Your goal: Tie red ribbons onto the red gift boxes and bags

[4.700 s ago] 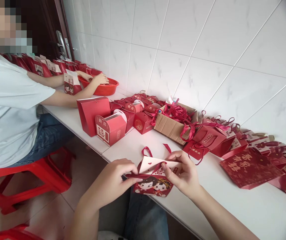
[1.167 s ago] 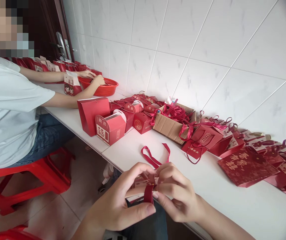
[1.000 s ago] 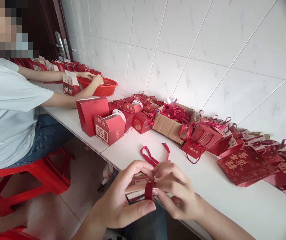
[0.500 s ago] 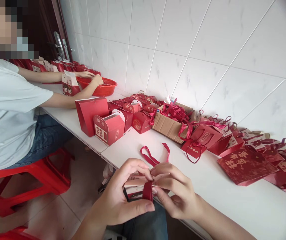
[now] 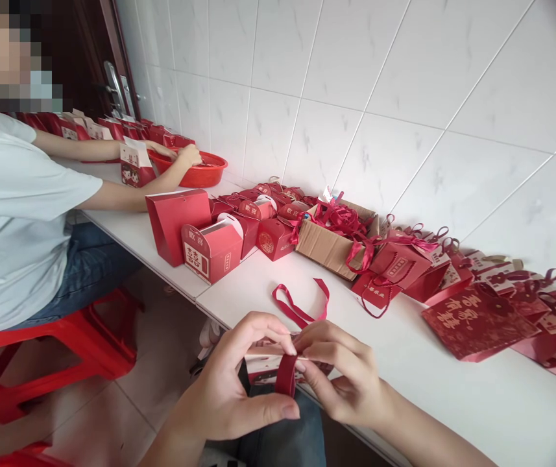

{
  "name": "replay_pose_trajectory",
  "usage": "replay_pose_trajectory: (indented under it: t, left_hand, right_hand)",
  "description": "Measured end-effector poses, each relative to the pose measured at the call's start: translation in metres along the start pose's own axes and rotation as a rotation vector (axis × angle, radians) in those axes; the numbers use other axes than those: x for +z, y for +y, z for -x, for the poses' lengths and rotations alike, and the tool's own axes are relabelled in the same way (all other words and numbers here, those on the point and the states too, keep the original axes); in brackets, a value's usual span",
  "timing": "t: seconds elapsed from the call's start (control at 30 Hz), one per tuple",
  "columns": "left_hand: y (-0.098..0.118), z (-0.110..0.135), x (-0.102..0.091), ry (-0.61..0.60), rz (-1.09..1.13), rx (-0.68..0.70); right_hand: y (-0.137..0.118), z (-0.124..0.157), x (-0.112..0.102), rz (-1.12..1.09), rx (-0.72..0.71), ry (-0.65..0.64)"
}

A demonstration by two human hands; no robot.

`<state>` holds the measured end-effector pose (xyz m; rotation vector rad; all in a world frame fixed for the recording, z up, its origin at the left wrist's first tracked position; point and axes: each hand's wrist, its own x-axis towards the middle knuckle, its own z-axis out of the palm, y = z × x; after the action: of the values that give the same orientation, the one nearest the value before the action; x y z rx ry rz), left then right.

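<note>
My left hand [image 5: 229,384] holds the gift box [image 5: 262,364], thumb and forefinger in a wide C, forefinger tip at the ribbon [image 5: 286,376]; my right hand [image 5: 348,373] pinches narrow on the ribbon by the top edge; long axis runs 9 to 3 o'clock, ribbon curving toward 6; box sits between both hands, above my jeans [image 5: 282,431]; another ribbon [image 5: 298,316] at 12.

One held box [image 5: 261,371], one cardboard carton [image 5: 326,251], one basin [image 5: 209,175].
</note>
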<state>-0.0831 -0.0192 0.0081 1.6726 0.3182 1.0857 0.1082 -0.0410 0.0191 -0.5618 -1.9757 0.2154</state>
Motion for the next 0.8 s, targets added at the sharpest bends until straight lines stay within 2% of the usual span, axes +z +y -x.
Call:
replay_pose_trajectory:
  t: [0.23, 0.43, 0.6, 0.7, 0.8]
  left_hand:
    - [-0.009, 0.002, 0.004, 0.037, 0.040, -0.005]
    - [-0.011, -0.001, 0.003, 0.060, -0.012, 0.006]
    - [-0.013, 0.001, 0.002, 0.071, -0.050, 0.023]
    - [-0.018, 0.004, 0.000, 0.052, -0.131, 0.044]
    - [-0.021, 0.004, -0.002, 0.091, -0.206, 0.065]
  right_hand:
    - [0.002, 0.003, 0.000, -0.006, 0.037, 0.019]
    - [0.003, 0.004, 0.001, 0.030, 0.106, 0.042]
    - [-0.005, 0.001, -0.003, 0.049, 0.340, 0.016]
    - [-0.015, -0.008, -0.020, 0.124, 0.439, -0.100]
    - [-0.026, -0.018, -0.057, 0.254, 0.584, -0.210]
